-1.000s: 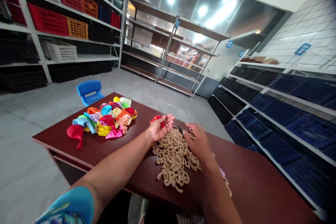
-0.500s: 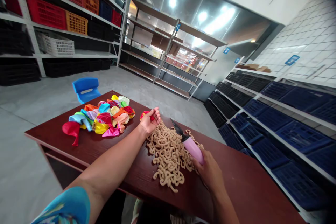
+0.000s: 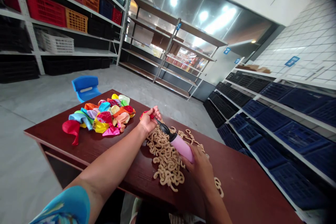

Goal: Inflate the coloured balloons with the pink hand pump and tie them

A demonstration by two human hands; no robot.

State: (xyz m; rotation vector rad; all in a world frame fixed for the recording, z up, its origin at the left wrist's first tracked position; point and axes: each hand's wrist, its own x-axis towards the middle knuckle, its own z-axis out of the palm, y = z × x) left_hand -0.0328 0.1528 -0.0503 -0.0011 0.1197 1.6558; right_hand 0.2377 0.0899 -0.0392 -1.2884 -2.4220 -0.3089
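My left hand (image 3: 150, 120) is closed on a red balloon (image 3: 144, 113), which is mostly hidden behind the fingers. In my right hand (image 3: 199, 164) is a pink balloon pump (image 3: 183, 149) with a black tapered nozzle (image 3: 164, 128). The nozzle's tip reaches the left fingers, at the red piece pinched there; whether it is inside the balloon I cannot make out. Beneath both hands lies a heap of tan, curved, worm-like pieces (image 3: 168, 164). Left of my left arm is a pile of deflated balloons (image 3: 105, 115) in many colours.
The dark red-brown table (image 3: 252, 182) has a blue chair (image 3: 86, 87) at its far left edge. Shelves of coloured crates (image 3: 76, 20) stand at the left, and dark blue crates (image 3: 267, 127) fill the right-hand shelves. A metal rack (image 3: 168, 49) is at the back.
My right hand has moved the pump left, bringing its nozzle from apart to the left fingers. My left hand stays nearly in place. More tan pieces show at the right.
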